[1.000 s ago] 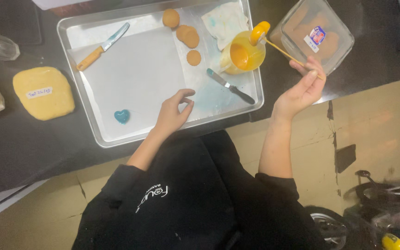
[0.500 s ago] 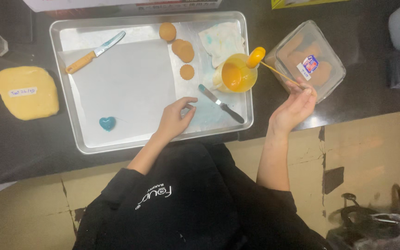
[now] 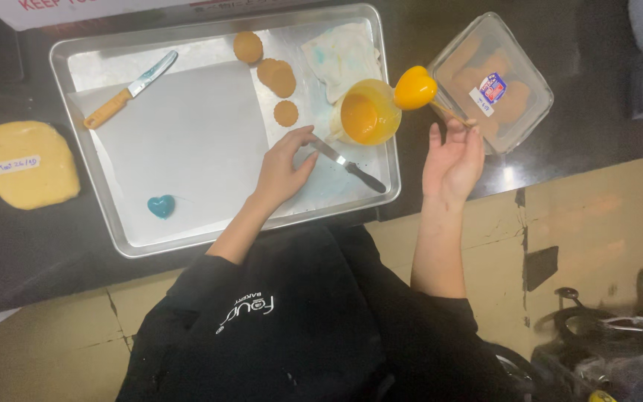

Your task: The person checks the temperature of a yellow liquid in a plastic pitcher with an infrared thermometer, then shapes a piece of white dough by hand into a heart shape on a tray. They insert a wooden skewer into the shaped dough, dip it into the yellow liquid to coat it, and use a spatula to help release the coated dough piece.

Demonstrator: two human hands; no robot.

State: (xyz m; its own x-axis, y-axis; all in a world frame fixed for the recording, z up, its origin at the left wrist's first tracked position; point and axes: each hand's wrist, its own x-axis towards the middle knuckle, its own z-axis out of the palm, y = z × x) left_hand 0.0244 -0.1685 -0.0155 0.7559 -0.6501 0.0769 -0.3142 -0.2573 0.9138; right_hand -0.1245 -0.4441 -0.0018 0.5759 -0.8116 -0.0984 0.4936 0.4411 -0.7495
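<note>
Centrally, an orange heart on a stick [image 3: 415, 88] is pinched by the right hand [image 3: 452, 160] fingers above a yellow cup [image 3: 368, 113]; left hand [image 3: 283, 170] fingers, spread apart, are rested on the metal tray [image 3: 210, 240] beside a palette knife [image 3: 348, 166].

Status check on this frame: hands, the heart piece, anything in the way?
Right hand holds stick with orange heart above cup. Left hand rests on tray. Palette knife lies beside.

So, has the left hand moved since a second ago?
Yes: the left hand slid up the tray from its near rim, fingertips now at the palette knife blade.
</note>
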